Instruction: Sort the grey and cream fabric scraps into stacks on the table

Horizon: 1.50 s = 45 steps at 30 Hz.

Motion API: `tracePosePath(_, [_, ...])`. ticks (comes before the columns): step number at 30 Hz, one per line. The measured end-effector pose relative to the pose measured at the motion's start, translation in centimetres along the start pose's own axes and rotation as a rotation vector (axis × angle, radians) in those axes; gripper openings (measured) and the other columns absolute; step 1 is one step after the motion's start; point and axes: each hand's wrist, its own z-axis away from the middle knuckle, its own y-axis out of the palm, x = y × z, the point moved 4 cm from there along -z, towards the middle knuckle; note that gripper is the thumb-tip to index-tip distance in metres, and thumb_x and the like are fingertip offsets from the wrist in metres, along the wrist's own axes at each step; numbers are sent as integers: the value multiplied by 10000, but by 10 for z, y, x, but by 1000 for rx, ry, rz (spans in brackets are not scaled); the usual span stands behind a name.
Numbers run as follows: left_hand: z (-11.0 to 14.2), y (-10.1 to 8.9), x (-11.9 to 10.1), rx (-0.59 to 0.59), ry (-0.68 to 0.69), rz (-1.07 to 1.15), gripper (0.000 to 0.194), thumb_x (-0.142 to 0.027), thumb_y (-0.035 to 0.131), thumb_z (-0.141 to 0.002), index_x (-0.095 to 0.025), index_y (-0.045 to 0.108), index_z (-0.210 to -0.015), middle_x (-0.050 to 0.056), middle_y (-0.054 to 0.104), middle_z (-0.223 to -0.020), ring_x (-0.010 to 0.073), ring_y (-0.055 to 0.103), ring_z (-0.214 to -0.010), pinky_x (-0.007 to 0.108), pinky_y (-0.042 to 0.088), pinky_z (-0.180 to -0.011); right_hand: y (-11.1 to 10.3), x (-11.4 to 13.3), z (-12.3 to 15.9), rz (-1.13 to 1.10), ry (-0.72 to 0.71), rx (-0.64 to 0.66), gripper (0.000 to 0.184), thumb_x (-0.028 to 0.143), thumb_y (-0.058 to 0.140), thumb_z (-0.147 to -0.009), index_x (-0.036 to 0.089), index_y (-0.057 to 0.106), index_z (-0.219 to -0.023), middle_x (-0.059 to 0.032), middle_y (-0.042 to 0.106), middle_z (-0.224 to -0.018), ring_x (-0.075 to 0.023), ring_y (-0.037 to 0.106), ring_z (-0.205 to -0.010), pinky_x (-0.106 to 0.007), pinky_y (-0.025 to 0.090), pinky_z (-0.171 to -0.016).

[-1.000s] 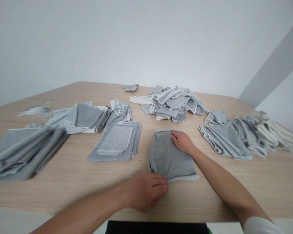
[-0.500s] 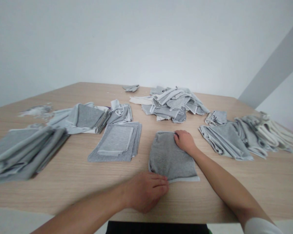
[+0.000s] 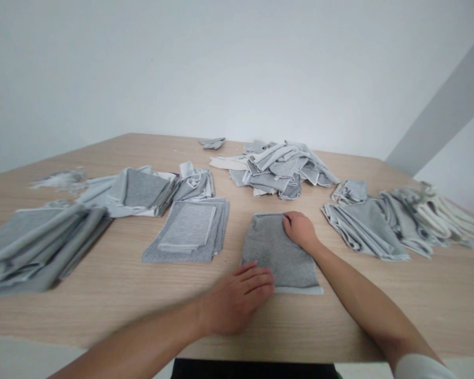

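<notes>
A grey cloth piece [image 3: 280,250] with pale edges lies nearly flat on the table in front of me. My left hand [image 3: 240,295] rests on its lower left corner, fingers stretched out and pressing on the fabric. At the upper right corner, my right hand [image 3: 299,230] has its fingers curled over the cloth's edge; their tips are partly hidden. Left of this cloth is a neat stack of grey cloth pieces [image 3: 187,226], with a smaller piece on top.
Folded grey cloths [image 3: 43,247] lie at the far left, with more grey cloth [image 3: 142,189] behind them. White lint [image 3: 61,179] is scattered nearby. A loose heap of scraps [image 3: 280,166] sits at the back, and folded cloths [image 3: 367,226] lie on the right.
My left hand has shifted slightly up onto the cloth, and its fingers have spread a little. The cloth's left side looks smoother. My right hand stays at the upper corner.
</notes>
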Motion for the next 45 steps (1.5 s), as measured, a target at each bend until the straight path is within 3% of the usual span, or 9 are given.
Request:
tracePosePath(7, [-3, 9, 7, 87, -158, 86, 344, -206, 472, -897, -178, 567, -1226, 97, 596, -1319, 215, 527, -1253, 410, 399, -1087, -3, -8, 1, 16, 88, -46, 396, 361, 396, -941, 134, 559, -1222, -148, 535, -1337, -249, 468, -1228, -323, 355, -991])
tracePosePath(13, [-2, 8, 5, 111, -157, 91, 353, -199, 464, -894, -151, 568, -1228, 114, 585, -1330, 232, 514, -1265, 434, 394, -1089, -2, -16, 2, 45, 186, 13, 494, 491, 428, -912, 106, 544, -1199, -190, 632, -1116, -302, 559, -1073, -374, 417, -882])
tracePosePath(20, [-3, 10, 7, 116, -160, 90, 385, -192, 488, -880, -152, 541, -1259, 106, 569, -1349, 234, 494, -1282, 430, 372, -1105, -4, -17, -2, 56, 192, 112, 476, 497, 469, -887, 135, 577, -1176, -196, 626, -1153, -307, 566, -1091, -377, 419, -870])
tracePosePath(31, [-2, 9, 6, 115, -156, 93, 389, -203, 485, -886, -168, 529, -1271, 98, 569, -1349, 238, 486, -1288, 440, 368, -1104, 1, -20, -7, -29, 136, 252, 265, 350, 492, -879, 164, 650, -981, -139, 704, -999, -232, 649, -922, -278, 416, -721])
tracePosePath(37, [-2, 8, 6, 101, -161, 106, 383, -209, 488, -884, -170, 538, -1262, 98, 572, -1345, 238, 490, -1283, 437, 369, -1102, -3, -16, -9, -89, 79, 222, 219, 306, 507, -840, 148, 649, -897, -126, 699, -921, -209, 626, -834, -259, 378, -658])
tracePosePath(45, [-1, 9, 6, 90, -152, 102, 382, -212, 487, -889, -176, 534, -1267, 97, 575, -1340, 232, 497, -1275, 431, 367, -1101, -16, -7, -6, -234, -76, 161, 160, 260, 475, -817, 155, 596, -828, -43, 638, -784, -155, 554, -721, -232, 351, -625])
